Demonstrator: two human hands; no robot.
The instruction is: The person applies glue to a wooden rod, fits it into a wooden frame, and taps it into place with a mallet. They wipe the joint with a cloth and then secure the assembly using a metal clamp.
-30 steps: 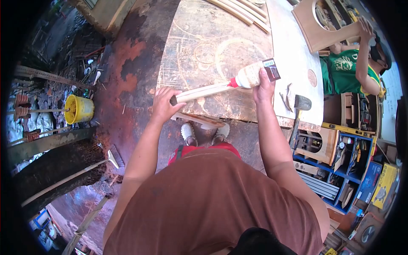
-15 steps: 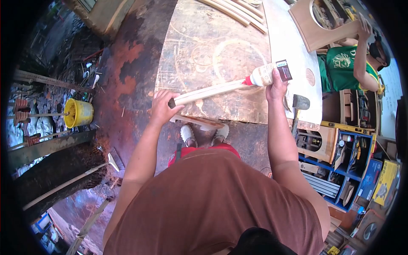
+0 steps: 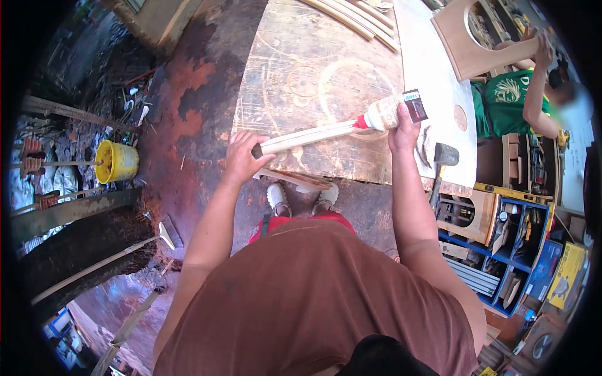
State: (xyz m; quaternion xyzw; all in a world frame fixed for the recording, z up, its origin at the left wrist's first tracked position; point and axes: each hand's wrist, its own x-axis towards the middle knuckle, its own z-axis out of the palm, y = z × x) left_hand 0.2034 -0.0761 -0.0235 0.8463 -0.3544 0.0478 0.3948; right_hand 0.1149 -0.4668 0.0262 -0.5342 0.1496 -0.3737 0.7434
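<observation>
My left hand [image 3: 243, 155] grips the left end of a pale wooden strip [image 3: 307, 137], which has a groove or line along its upper side. The strip slants up to the right over the scratched plywood worktop [image 3: 282, 69]. In my right hand [image 3: 405, 127] is a white glue bottle [image 3: 383, 114] with a dark label, tipped over so its red nozzle [image 3: 360, 121] points left, right at the strip's far end. A black-headed mallet [image 3: 446, 155] lies to the right of my right hand.
Several wooden strips [image 3: 351, 22] lie at the worktop's far side. At the right, a person in a green shirt [image 3: 511, 100] holds a wooden panel with a round cutout [image 3: 461, 59]. A blue tool shelf [image 3: 515, 250] stands nearer me; a yellow bucket [image 3: 117, 161] is at left.
The glue bottle has moved slightly left along the strip, its nozzle nearer my left hand. The other person's head and hands have shifted a little. The view has turned slightly.
</observation>
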